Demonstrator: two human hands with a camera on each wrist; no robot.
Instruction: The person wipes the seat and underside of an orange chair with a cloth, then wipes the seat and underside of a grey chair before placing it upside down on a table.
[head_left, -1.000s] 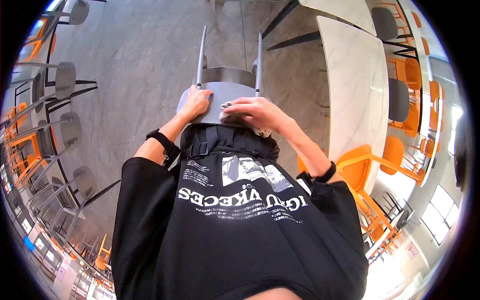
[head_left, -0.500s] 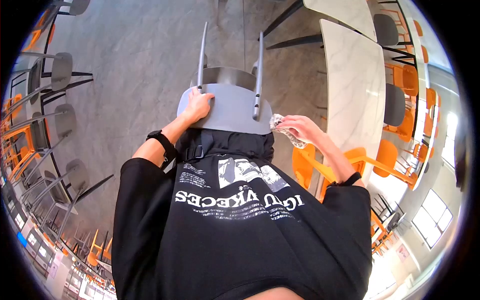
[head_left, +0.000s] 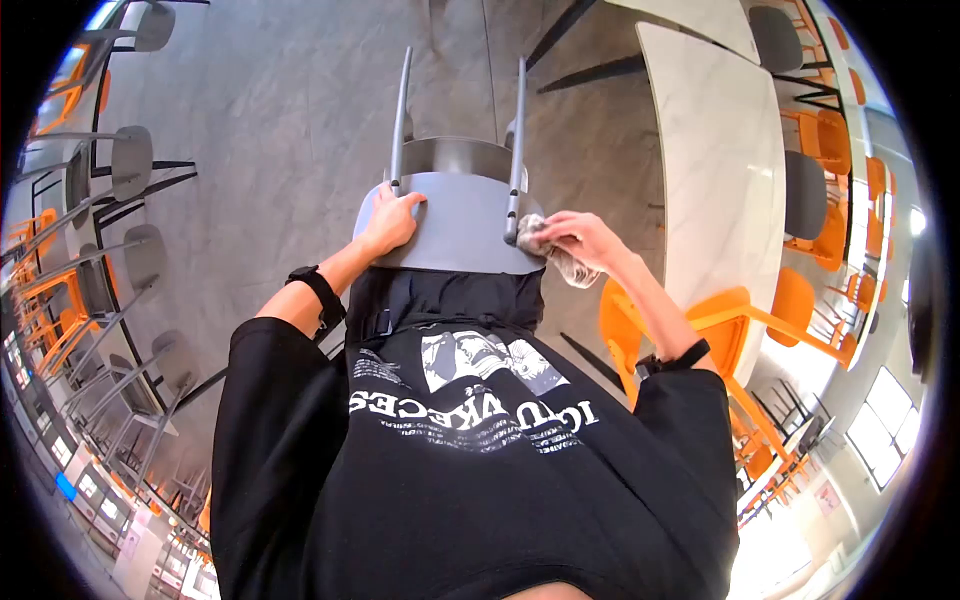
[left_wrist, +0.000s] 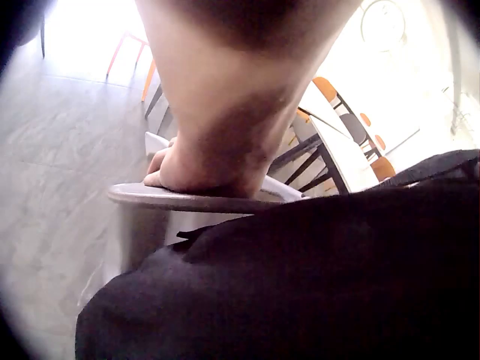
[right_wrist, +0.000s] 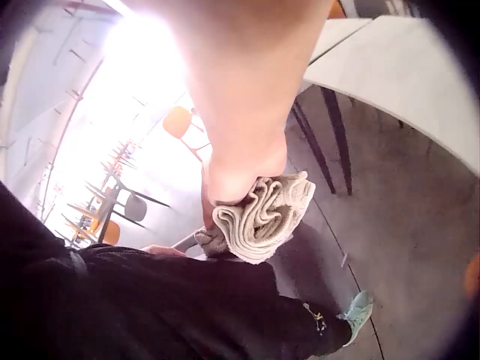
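Note:
A grey chair stands against the person's front. Its smooth, flat grey panel faces up and two grey rods run away from it. At the panel's left side, the left hand grips the chair beside the base of the left rod, thumb lying across the panel. The right hand pinches a crumpled, light patterned cloth at the panel's right edge, against the lower end of the right rod. In the right wrist view the cloth hangs in thick folds below the hand.
White marble-look tables stand to the right, with black slanted legs. An orange chair is close by the right forearm. Grey chairs line the left side. Grey floor lies ahead.
The right hand took the cloth from the panel's middle out past its right edge, then back in against the right rod's end. The left hand has stayed at the left rod.

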